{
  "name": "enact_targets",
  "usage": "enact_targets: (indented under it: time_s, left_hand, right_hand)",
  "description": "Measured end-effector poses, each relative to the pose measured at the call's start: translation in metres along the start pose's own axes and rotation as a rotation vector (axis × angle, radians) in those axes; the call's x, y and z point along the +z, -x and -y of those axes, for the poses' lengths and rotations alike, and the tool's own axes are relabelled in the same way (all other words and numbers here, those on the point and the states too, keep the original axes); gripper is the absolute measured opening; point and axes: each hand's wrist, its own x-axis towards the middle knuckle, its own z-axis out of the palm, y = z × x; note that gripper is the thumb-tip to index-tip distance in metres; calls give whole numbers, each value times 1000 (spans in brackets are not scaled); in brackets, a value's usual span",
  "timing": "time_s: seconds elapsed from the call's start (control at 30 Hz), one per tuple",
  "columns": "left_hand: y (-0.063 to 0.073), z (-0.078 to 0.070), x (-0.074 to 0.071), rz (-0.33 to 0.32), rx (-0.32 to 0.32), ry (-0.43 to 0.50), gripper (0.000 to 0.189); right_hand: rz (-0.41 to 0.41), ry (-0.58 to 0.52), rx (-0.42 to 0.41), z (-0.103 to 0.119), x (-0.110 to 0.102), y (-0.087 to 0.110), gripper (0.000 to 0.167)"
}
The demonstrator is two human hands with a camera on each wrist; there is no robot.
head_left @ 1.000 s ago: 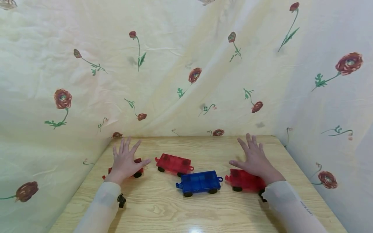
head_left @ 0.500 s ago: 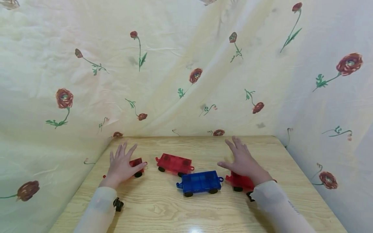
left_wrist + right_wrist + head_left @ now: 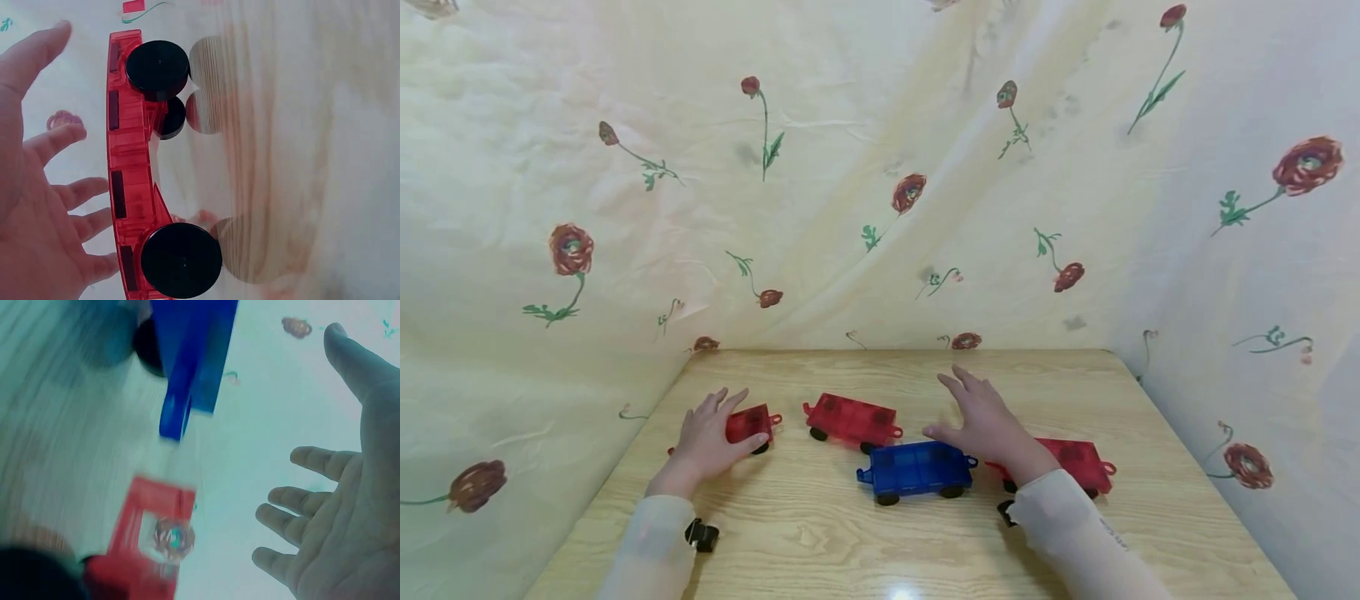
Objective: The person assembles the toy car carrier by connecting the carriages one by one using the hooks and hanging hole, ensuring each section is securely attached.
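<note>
My left hand (image 3: 703, 446) hovers over the left red toy train wagon (image 3: 749, 423), hiding part of it. In the left wrist view its fingers are spread beside the wagon's red body (image 3: 131, 150), not curled round it. My right hand (image 3: 988, 429) is over the far right corner of the blue toy wagon (image 3: 916, 471). The right wrist view has those fingers extended and apart from the blue hitch (image 3: 176, 415). Partly behind my right wrist is the right red wagon (image 3: 1075, 461). A middle red wagon (image 3: 852, 419) stands just behind the blue one.
All the wagons stand on a light wooden table (image 3: 820, 542). A flower-print cloth (image 3: 827, 192) hangs behind and along both sides of it. Small black wrist devices (image 3: 702, 535) show under the sleeves.
My right hand has moved left, from the right red wagon to the blue wagon. My left hand has lowered slightly toward me over the left wagon. The wagons stay in place.
</note>
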Motion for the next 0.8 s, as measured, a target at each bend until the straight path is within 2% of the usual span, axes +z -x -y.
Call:
enact_targets:
  time_s: [0.27, 0.47, 0.8]
  left_hand:
    - [3, -2, 3, 0, -22, 59, 93]
    - [4, -3, 2, -23, -47, 117, 89]
    - [7, 2, 8, -46, -53, 134, 84]
  right_hand:
    - [35, -19, -8, 26, 12, -7, 96]
    - [74, -15, -22, 47, 20, -13, 94]
    - [107, 31, -43, 73, 30, -30, 83]
